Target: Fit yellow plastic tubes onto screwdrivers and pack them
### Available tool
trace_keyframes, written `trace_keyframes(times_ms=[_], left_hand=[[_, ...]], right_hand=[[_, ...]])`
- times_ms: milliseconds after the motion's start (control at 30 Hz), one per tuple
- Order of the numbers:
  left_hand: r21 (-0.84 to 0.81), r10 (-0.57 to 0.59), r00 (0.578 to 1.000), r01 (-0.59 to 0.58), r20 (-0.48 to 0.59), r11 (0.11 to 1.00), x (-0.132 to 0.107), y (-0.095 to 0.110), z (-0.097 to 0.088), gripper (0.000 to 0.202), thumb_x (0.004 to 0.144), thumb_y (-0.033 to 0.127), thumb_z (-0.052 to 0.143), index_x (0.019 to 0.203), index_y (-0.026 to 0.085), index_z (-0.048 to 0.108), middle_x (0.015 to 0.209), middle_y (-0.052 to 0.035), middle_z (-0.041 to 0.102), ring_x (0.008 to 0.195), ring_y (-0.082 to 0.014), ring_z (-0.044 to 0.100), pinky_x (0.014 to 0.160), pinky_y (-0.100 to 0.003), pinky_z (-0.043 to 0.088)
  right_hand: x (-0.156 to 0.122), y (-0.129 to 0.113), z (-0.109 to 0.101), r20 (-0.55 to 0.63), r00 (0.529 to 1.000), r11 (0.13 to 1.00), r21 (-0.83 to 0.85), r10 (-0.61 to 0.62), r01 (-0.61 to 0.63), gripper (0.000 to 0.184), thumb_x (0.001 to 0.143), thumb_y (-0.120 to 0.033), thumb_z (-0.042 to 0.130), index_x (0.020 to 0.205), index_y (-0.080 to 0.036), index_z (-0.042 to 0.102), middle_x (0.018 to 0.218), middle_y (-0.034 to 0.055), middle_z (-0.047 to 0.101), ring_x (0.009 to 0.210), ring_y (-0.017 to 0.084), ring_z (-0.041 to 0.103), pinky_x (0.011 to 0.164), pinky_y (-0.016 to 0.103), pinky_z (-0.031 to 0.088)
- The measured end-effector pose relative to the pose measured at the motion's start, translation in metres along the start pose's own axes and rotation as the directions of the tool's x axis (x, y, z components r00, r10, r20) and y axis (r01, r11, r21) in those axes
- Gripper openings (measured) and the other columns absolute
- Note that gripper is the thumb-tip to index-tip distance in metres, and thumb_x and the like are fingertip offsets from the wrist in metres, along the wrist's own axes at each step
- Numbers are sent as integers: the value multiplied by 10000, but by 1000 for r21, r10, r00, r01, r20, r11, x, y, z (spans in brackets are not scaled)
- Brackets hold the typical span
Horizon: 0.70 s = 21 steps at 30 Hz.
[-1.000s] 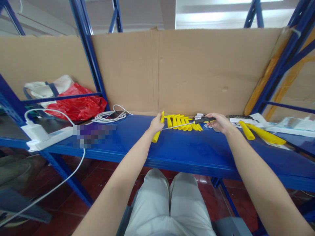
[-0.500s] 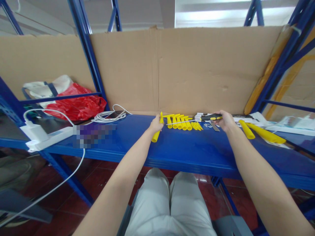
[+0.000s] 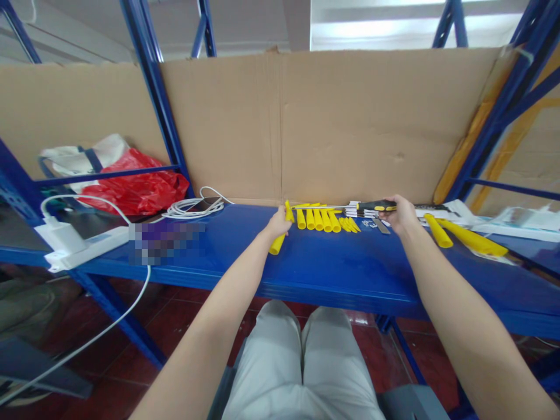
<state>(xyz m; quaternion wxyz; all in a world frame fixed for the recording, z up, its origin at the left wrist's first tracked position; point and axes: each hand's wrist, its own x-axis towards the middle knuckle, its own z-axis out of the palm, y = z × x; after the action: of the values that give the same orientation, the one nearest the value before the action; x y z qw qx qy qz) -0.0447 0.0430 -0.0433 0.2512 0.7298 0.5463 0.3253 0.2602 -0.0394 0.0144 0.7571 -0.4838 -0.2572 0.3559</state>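
My left hand (image 3: 277, 223) is closed around a yellow tube (image 3: 280, 235) that slants down towards me over the blue shelf (image 3: 332, 268). My right hand (image 3: 399, 213) grips the black and yellow handle of a screwdriver (image 3: 375, 206). Its thin metal shaft (image 3: 324, 207) runs left, nearly level, and its tip is close to the upper end of the yellow tube. Under the shaft lies a row of several yellow tubes (image 3: 321, 219).
Two longer yellow tubes (image 3: 464, 236) and white papers (image 3: 455, 211) lie to the right. A coiled white cable (image 3: 192, 205), a power strip with charger (image 3: 72, 242) and a red bag (image 3: 135, 186) are on the left. A cardboard wall (image 3: 341, 122) backs the shelf.
My right hand has lifted the screwdriver and drawn it slightly right, so the shaft now lies level instead of slanting down. The left hand and its tube have barely moved.
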Motion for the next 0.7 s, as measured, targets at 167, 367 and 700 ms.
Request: trace_keyframes(times_ms=[167,367,700], left_hand=[[5,1,1000,-1,18,1000,0,0,1,482,858,98,539,1312,172,394,1196,-129,672,650,-174,700,543,-273,554],[6,0,1000,0,24,1000,-2,2,1,490,858,96,542,1320,164,393,1189,-129,675,665,-176,698,515,-250,532],[-31,0,1000,0,18,1000,0,1,1,477,850,89,546,1299,155,398,1224,-142,659,638,-160,688,508,-244,525]], right_hand=[[-6,-2,2,6,1000,1000,-4,5,-5,115,729,-88,512,656,-176,499,465,5,510,343,112,412,302,211,318],[0,1,0,33,999,1000,11,8,-8,94,706,-108,542,671,-184,499,470,-5,503,357,108,401,316,211,324],[6,6,-2,84,996,999,32,-24,22,98,694,-112,545,648,-181,493,478,4,500,357,105,398,304,212,315]])
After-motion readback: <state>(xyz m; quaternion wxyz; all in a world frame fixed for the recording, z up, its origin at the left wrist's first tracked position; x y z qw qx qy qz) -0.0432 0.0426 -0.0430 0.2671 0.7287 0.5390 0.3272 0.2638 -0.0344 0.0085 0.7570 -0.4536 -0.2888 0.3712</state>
